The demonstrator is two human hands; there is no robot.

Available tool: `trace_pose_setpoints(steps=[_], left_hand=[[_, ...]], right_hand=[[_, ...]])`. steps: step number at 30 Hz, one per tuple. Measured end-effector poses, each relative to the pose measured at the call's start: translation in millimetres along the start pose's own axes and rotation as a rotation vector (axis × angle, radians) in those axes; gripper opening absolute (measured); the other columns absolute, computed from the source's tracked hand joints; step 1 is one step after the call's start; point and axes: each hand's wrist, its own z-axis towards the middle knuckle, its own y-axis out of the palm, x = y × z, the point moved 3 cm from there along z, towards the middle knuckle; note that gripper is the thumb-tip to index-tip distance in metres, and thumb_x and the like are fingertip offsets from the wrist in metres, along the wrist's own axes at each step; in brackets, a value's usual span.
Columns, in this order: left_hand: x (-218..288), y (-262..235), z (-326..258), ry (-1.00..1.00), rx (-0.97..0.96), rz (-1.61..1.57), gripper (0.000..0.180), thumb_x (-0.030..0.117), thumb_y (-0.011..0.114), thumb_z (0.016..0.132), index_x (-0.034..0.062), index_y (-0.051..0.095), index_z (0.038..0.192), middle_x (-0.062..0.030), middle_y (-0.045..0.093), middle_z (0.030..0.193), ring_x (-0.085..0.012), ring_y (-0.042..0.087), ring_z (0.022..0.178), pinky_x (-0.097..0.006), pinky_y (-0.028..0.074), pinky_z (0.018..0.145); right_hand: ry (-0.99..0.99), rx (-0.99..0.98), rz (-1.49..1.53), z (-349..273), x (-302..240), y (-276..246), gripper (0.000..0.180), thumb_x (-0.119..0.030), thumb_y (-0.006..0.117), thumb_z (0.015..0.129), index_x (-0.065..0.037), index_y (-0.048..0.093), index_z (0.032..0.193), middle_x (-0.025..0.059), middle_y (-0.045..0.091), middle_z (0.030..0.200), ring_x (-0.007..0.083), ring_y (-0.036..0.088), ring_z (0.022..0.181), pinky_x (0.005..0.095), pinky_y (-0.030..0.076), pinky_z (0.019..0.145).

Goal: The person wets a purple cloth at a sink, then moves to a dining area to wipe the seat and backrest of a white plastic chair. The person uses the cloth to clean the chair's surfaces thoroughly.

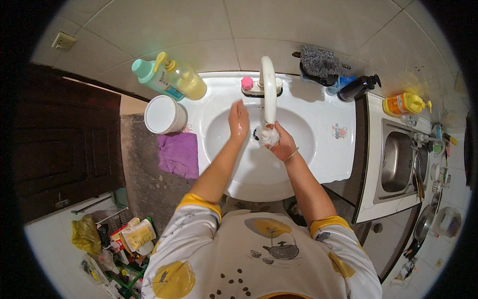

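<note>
My right hand (285,143) is closed around a small white lumpy thing (269,136), right below the spout of the white curved tap (269,94). What the white thing is, I cannot make out. Over the left part of the white washbasin (219,149) is my left hand (239,121), its fingertips blurred and pointing up toward the tap. Nothing shows in it, and whether its fingers are apart is unclear. A pink tap knob (247,83) sits just beyond that hand. The dark drain of the basin is partly hidden beside the white thing.
A yellow pump bottle (191,82), a green bottle (144,70) and a white tub (162,114) stand at the basin's left. A purple cloth (178,155) lies below them. Steel wool (321,61) and a black pump bottle (356,89) are at back right, near a steel sink (397,162).
</note>
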Motion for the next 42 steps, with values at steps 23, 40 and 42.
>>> trace_pose_setpoints(steps=[23,40,42], left_hand=[[-21,57,-106,-0.674,-0.204,-1.050,0.055,0.046,0.045,0.098,0.0063,0.047,0.136,-0.0093,0.052,0.128,-0.0220,0.051,0.111,-0.036,0.043,0.094],[-50,-19,-110,-0.733,0.043,-0.598,0.079,0.071,0.023,0.092,0.0158,0.026,0.149,-0.0147,0.038,0.145,-0.0241,0.041,0.124,-0.043,0.029,0.103],[-51,-32,-116,-0.747,0.154,-0.576,0.073,0.068,0.028,0.094,0.0128,0.042,0.139,-0.0106,0.049,0.132,-0.0210,0.046,0.116,-0.040,0.036,0.097]], right_hand=[[-0.360,-0.043,-0.688,-1,23,8,0.055,-0.034,0.034,0.103,-0.001,0.026,0.146,0.0142,0.041,0.139,0.0227,0.037,0.129,0.0321,0.026,0.109],[0.007,0.074,-0.024,13,2,-8,0.037,-0.014,0.052,0.094,-0.007,0.045,0.130,0.0089,0.063,0.092,0.0152,0.056,0.061,0.0260,0.040,0.041],[0.043,0.062,-0.170,9,-3,6,0.025,-0.019,0.046,0.098,-0.008,0.053,0.120,0.0032,0.059,0.077,0.0088,0.048,0.050,0.0211,0.034,0.037]])
